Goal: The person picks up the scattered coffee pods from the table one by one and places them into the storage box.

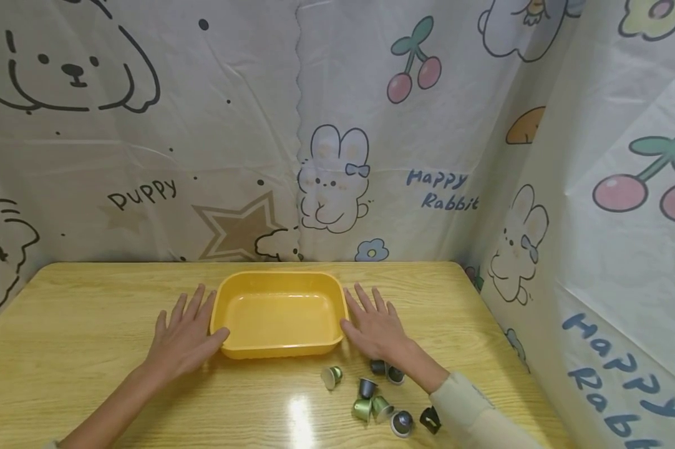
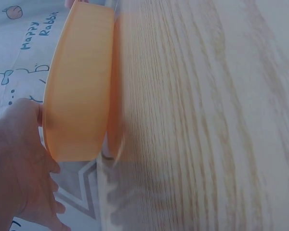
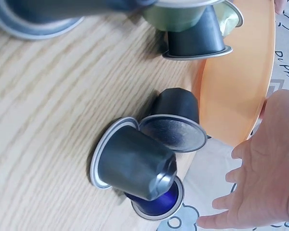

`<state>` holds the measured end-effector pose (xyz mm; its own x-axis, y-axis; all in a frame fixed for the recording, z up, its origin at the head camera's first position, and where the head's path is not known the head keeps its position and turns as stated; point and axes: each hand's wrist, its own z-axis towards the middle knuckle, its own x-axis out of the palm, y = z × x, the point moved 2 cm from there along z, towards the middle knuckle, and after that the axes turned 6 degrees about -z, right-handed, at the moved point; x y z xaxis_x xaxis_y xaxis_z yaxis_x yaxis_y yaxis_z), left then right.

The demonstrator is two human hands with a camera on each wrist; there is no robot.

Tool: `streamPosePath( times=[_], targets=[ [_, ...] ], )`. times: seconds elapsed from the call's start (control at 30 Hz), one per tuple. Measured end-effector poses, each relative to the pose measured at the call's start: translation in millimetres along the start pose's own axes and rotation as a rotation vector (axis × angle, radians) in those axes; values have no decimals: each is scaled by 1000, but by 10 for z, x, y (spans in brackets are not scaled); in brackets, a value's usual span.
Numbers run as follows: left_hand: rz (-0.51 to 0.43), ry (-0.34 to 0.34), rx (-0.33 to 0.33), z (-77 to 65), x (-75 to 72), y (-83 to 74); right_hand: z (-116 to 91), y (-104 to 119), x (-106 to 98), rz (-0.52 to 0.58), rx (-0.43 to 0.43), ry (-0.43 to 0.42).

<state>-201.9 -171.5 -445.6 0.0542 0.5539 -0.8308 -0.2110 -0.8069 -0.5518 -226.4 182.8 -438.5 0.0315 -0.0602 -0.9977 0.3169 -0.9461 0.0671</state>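
Flanking the yellow tray (image 1: 281, 315), long axis left to right, the left hand (image 1: 183, 338) and right hand (image 1: 378, 328) touch its opposite ends, neither nearer, fingers outstretched, gripping nothing.

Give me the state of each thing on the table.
Yellow tray: upright, open side up.
Left hand: fingers spread, thumb over the tray's rim.
Right hand: fingers spread, thumb at the tray's rim.
Green capsule nearest the tray: on its side.
Other two green capsules: loose, apparently tipped over.
Dark capsule in front: apparently standing on its lid.
Blue capsule: partly hidden, tilt unclear.
Other dark capsules: loose, tilts differ.
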Motion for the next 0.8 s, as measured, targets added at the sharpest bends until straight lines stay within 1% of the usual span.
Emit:
streamPosePath(
  times=[0.27,0.53,0.8],
  targets=[
    [-9,5,0,25,37,-17,-7,-51,35,-4,-1,-7],
    [6,11,-8,30,75,0,-8,-70,44,-10,7,1],
    [30,-8,3,29,84,-14,-6,-84,33,3,9,-1]
  ],
)
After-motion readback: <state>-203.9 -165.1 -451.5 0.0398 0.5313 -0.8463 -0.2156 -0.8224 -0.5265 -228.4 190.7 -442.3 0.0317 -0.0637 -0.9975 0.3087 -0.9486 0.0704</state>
